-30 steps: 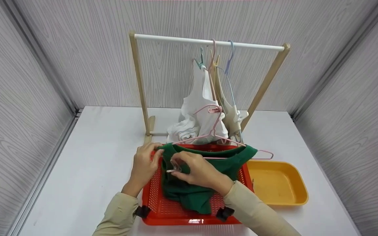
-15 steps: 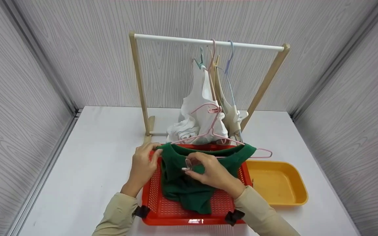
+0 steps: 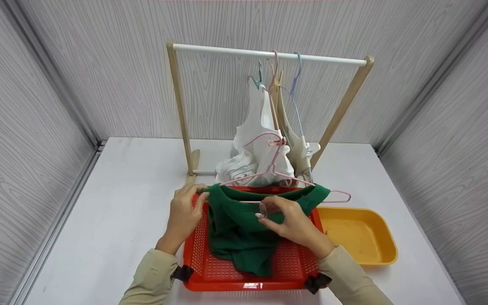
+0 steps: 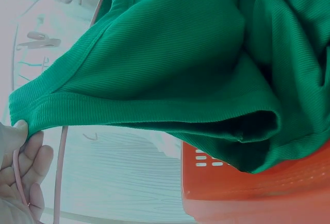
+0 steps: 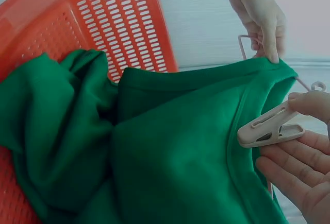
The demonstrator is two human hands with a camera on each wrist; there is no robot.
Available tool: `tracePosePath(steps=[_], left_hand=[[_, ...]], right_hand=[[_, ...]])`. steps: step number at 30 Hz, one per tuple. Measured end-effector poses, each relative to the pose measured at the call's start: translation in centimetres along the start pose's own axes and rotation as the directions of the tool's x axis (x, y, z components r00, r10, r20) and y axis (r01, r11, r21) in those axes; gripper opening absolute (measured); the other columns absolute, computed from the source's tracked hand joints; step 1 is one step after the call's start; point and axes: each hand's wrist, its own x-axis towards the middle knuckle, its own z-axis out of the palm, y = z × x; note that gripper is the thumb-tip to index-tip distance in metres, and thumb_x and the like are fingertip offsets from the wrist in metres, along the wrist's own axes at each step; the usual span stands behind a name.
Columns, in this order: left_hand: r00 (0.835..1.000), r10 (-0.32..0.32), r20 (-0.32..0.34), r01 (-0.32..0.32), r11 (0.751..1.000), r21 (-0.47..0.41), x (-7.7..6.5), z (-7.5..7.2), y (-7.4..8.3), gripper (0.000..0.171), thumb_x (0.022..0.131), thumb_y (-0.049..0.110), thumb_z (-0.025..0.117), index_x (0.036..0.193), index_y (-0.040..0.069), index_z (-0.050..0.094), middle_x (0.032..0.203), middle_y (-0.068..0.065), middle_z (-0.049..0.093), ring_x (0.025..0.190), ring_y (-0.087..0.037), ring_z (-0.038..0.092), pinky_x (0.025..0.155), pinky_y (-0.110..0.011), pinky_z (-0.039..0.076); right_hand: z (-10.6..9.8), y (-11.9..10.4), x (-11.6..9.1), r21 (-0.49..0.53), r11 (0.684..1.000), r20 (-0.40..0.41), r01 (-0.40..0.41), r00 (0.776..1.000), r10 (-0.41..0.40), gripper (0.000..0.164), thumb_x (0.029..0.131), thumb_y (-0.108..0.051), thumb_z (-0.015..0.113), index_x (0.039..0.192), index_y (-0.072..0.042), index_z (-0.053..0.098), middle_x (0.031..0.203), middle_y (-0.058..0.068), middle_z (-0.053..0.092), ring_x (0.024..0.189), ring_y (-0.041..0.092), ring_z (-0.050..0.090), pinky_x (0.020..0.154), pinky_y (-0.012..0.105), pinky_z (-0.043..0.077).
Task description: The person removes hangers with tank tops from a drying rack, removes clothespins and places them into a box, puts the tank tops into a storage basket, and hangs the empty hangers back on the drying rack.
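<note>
A green sleeveless top is spread on a pink hanger, its lower part bunched over a red basket. My left hand pinches the top's left shoulder strap; in the left wrist view the hanger's pink end passes by the fingers. Between thumb and fingers of my right hand is a pale pink clothespin. In the right wrist view its tip overlaps the top's neckline, and its handles are squeezed only partly. The right strap lies over the hanger, whose end sticks out beyond it.
Behind stands a clothes rack with a white top and a beige top on hangers, with clothespins at their straps. A small pink clip shows near the hanger's hook. A yellow tray sits right of the basket.
My right hand has moved right along the neckline with the clothespin, from near the left strap toward the middle. The hanger and top shifted slightly; my left hand stayed nearly still.
</note>
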Motion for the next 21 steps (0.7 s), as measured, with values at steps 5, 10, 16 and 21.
tracePosePath(steps=[5,10,16,21], left_hand=[[1.000,0.000,-0.007,0.001,1.000,0.004,0.1,0.0,0.0,0.011,0.089,0.005,0.066,0.097,-0.001,0.067,0.091,-0.014,0.069,0.087,-0.026,0.064,0.082,-0.041,0.048],[1.000,0.024,-0.019,-0.024,0.999,0.025,0.0,0.0,-0.3,0.009,0.088,0.004,0.066,0.096,-0.002,0.065,0.089,-0.013,0.069,0.085,-0.025,0.064,0.081,-0.042,0.048],[0.998,0.041,-0.038,-0.040,0.999,0.034,0.0,0.2,-0.6,0.009,0.087,0.002,0.066,0.095,-0.002,0.065,0.088,-0.013,0.069,0.082,-0.025,0.063,0.078,-0.040,0.048],[0.997,0.055,-0.051,-0.054,0.998,0.036,0.0,0.2,-0.5,0.009,0.087,0.002,0.066,0.095,-0.002,0.065,0.086,-0.013,0.068,0.081,-0.025,0.063,0.077,-0.040,0.048]], right_hand=[[-0.4,0.4,-1.0,-0.014,0.998,-0.016,-0.058,0.998,0.058,0.034,0.087,-0.017,0.071,0.114,-0.001,0.058,0.105,0.013,0.069,0.092,0.025,0.070,0.083,0.038,0.058],[-0.9,1.0,-2.0,-0.029,0.996,-0.040,-0.089,0.995,0.088,0.036,0.085,-0.015,0.073,0.115,-0.001,0.058,0.104,0.012,0.069,0.091,0.023,0.070,0.082,0.038,0.058],[-1.7,1.5,-3.2,-0.036,0.995,-0.088,-0.090,0.992,0.086,0.038,0.082,-0.012,0.075,0.114,-0.001,0.059,0.103,0.010,0.070,0.090,0.020,0.070,0.081,0.035,0.059],[-2.2,1.6,-4.0,-0.022,0.991,-0.121,-0.130,0.985,0.126,0.034,0.082,-0.012,0.076,0.111,-0.004,0.060,0.100,0.007,0.070,0.090,0.018,0.071,0.080,0.035,0.059]])
